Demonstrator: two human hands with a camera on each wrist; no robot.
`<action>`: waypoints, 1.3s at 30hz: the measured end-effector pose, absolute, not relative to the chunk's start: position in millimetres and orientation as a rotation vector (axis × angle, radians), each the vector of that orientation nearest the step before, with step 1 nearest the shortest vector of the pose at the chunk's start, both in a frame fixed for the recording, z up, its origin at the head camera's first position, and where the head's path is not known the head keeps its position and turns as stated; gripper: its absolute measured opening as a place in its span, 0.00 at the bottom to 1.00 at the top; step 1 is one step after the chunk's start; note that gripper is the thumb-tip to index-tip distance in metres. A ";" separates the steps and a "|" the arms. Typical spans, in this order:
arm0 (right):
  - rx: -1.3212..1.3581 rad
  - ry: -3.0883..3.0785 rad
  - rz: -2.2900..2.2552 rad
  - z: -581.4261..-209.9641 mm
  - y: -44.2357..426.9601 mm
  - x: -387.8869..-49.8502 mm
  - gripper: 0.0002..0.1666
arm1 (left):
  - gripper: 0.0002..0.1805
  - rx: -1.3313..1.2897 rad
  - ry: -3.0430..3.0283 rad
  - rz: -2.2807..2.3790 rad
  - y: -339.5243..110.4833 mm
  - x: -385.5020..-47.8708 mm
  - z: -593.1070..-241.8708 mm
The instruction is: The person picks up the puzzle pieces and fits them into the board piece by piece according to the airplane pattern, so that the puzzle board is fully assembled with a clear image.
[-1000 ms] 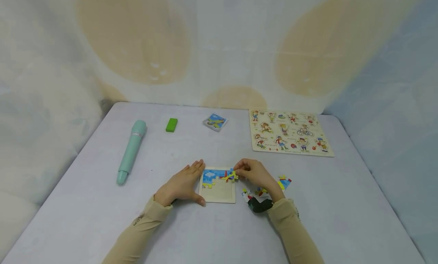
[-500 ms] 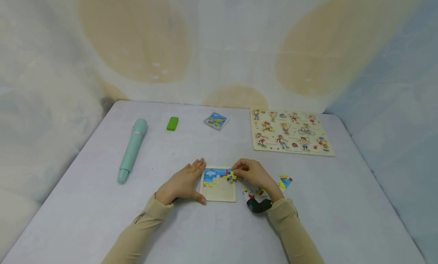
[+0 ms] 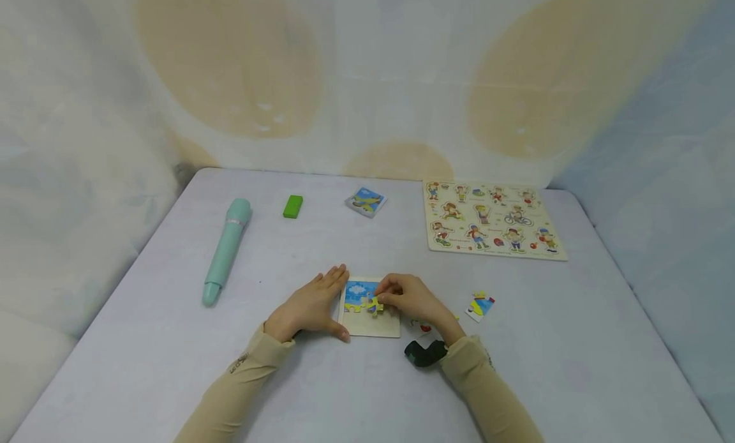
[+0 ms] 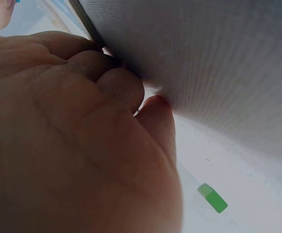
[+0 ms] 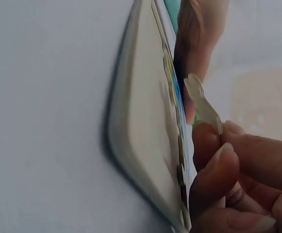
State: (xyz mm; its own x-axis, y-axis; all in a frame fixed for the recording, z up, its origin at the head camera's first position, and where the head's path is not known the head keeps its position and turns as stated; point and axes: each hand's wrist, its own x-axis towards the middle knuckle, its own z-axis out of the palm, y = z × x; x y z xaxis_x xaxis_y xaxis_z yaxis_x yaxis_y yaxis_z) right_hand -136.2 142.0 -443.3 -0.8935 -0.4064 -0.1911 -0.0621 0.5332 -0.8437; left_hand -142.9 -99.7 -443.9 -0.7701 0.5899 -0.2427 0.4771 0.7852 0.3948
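- From my far-off seat I look down at a white table [image 3: 344, 398] and a person's two hands.
- The wooden tray [image 3: 373, 328] is flat and square with a raised rim, and it lies on the table between the hands.
- Inside the tray, joined pieces [image 3: 356, 290] fill the top part that I can see: blue sky, a white cloud and a bit of yellow down the left side. Bare wood shows in the bottom part. The right hand hides the tray's top right corner from me.
- The right hand [image 3: 416, 297] pinches a yellow and blue puzzle piece [image 3: 376, 307] between thumb and finger. The piece is over the tray, near the edge of the joined pieces. My right wrist view shows it tilted and lifted off the tray.
- The left hand [image 3: 312, 307] lies along the tray's left side. Its fingers are straight and close together, and its thumb sticks out apart, near the bottom left corner.
- To the right of the tray, I see a loose piece [image 3: 480, 306] lying on the table. More bits peek out from under the right wrist.
- Farther back I see a mint-green stick [image 3: 226, 251], a green block [image 3: 293, 207], a small picture square [image 3: 366, 202] and a big board [image 3: 494, 223] with sporty children on it.
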 end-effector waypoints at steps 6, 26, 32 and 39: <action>-0.345 2.407 -1.299 -446.1 132.6 -133.0 0.06 | 0.70 0.821 2.622 0.444 -100.2 -141.9 -443.6; -0.412 2.591 -1.193 -446.7 120.4 -129.3 0.06 | 0.70 0.832 2.615 0.475 -101.0 -139.2 -440.5; -0.389 2.641 -1.175 -448.9 117.7 -128.8 0.04 | 0.70 0.845 2.622 0.462 -101.5 -139.6 -439.5; -0.323 2.742 -1.101 -451.4 113.0 -128.8 0.05 | 0.70 0.847 2.626 0.427 -101.0 -140.8 -437.9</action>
